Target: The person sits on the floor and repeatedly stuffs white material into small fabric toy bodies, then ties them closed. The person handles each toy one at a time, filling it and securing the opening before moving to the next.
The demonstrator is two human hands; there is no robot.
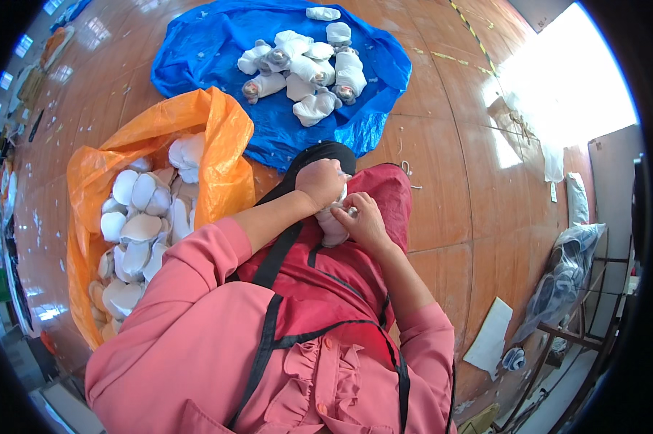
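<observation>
Over the red apron [326, 278] on my lap, both hands are closed on a small white plush piece [332, 231]. My left hand [320, 182] grips its far end, the knuckles turned up. My right hand [362, 219] pinches its side with thumb and fingers. Much of the piece is hidden by the hands, so its full shape cannot be made out. Beyond my knees lies a blue sheet [210, 50] with a pile of similar white plush pieces [313, 108], some showing grey parts.
At my left stands an open orange sack [229, 137] full of white and beige rounded padded pieces [142, 230]. On the tiled floor to the right are a white sheet [490, 333], a clear plastic bag [561, 275] and a metal frame [590, 336]. Bright light comes from the far right.
</observation>
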